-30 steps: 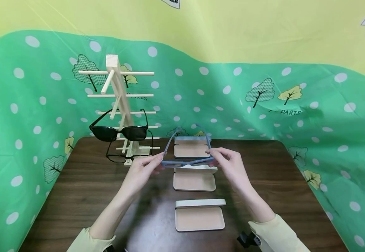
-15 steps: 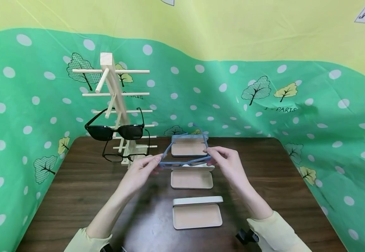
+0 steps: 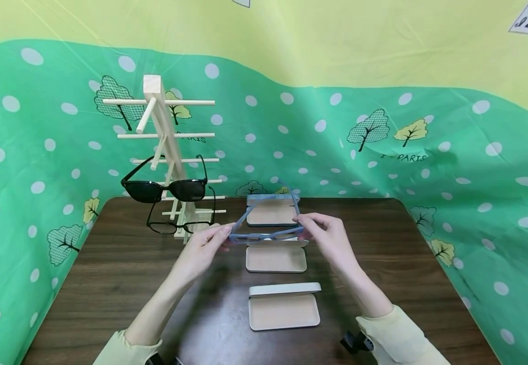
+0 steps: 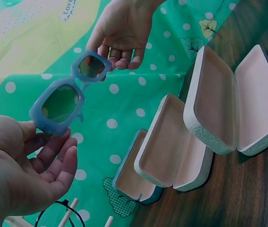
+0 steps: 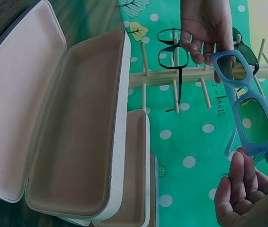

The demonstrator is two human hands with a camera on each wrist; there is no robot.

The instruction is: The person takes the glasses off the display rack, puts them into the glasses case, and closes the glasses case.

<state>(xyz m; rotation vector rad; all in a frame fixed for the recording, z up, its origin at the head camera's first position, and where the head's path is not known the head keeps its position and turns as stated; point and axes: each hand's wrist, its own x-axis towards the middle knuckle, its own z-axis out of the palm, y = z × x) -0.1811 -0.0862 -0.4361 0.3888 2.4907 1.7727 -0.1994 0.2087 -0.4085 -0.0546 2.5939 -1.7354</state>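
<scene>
Nearest, an open cream case lying on the dark tabletop, lid up, with a second open case just beyond it. Above that second case, held in the air: the blue glasses, temples unfolded and pointing away. Left hand pinching the left end of the frame between thumb and fingertips; right hand pinching the right end likewise.

Likely trouble: only fingertip holds at both ends, so a slip at either end could drop the frame onto the case edges below. Could also smudge the lenses, with fingers so near them.

Farther back, a third case partly hidden behind the temples. Far left, a wooden rack carrying black sunglasses and a thin black pair; hard to tell how that lower pair rests on its rung.
</scene>
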